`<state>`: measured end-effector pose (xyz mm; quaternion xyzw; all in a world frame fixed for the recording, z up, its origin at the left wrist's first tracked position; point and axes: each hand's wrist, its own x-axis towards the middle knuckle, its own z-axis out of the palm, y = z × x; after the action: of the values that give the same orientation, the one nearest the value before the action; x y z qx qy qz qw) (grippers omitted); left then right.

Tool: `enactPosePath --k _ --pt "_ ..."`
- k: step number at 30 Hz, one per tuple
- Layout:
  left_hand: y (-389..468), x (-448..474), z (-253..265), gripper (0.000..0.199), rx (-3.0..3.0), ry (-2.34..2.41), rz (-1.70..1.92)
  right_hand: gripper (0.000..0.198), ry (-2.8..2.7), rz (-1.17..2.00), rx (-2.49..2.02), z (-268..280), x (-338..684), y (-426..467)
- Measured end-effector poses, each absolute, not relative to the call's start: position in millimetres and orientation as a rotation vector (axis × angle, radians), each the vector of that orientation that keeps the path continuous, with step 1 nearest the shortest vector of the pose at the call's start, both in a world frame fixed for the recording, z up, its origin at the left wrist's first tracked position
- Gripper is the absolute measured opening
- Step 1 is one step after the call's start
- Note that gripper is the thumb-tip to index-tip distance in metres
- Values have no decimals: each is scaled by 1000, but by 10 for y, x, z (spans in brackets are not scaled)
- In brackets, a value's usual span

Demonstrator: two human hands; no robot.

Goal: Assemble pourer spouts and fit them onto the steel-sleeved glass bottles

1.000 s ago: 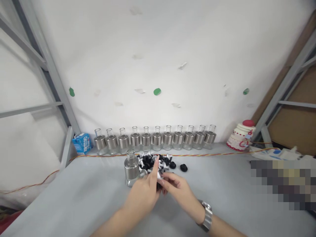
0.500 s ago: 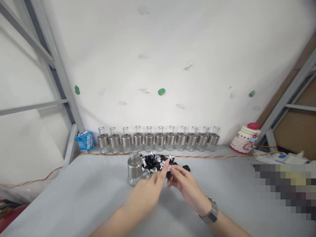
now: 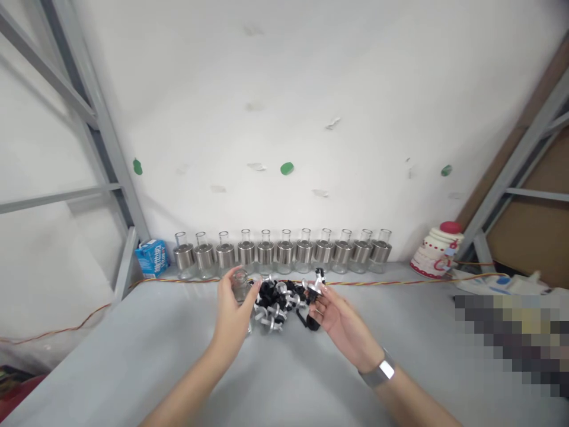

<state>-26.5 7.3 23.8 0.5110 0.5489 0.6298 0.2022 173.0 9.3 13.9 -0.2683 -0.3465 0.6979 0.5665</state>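
My left hand (image 3: 232,314) is wrapped round a glass bottle (image 3: 240,280) at the front left of the row. Most of this bottle's body is hidden behind the hand; its clear neck stands upright above the thumb. In my right hand (image 3: 344,329), between thumb and fingertips, is a silver-and-black bottle stopper (image 3: 316,287), its black end pointing up. A loose pile of black and silver stopper parts (image 3: 276,303) lies on the grey table between the two hands.
Behind, a row of several glass bottles with metal sleeves (image 3: 285,251) stands against the wall. A red-and-yellow wire (image 3: 377,283) runs in front of them. A blue carton (image 3: 152,259) is at the left end, a white jar with red lid (image 3: 438,252) at the right.
My left hand has moved left from the pile to the bottle and taken hold of it. The two hands have parted. My right hand now shows the stopper raised above the pile.
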Motion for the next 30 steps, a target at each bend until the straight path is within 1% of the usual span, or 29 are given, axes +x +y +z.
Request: enactPosePath --k 3,7,12,15,25,30 --pt "42 -220 180 45 1450 1542 1661 23 -868 1595 -671 146 1729 93" --pt "-13 -163 174 39 1474 1405 1590 19 -1013 1478 -701 264 1705 108" --pt "-48 -83 150 43 1472 1241 1512 25 -1333 1252 -782 643 1529 148" --pt "-38 -75 132 46 1479 1190 1527 23 -1489 1159 -777 786 1348 174" --pt "-13 -76 97 49 1470 1114 1558 31 -1538 1172 -752 611 1109 282" --pt "-4 -73 84 50 1468 1118 1549 28 -1582 1179 -752 627 1138 285"
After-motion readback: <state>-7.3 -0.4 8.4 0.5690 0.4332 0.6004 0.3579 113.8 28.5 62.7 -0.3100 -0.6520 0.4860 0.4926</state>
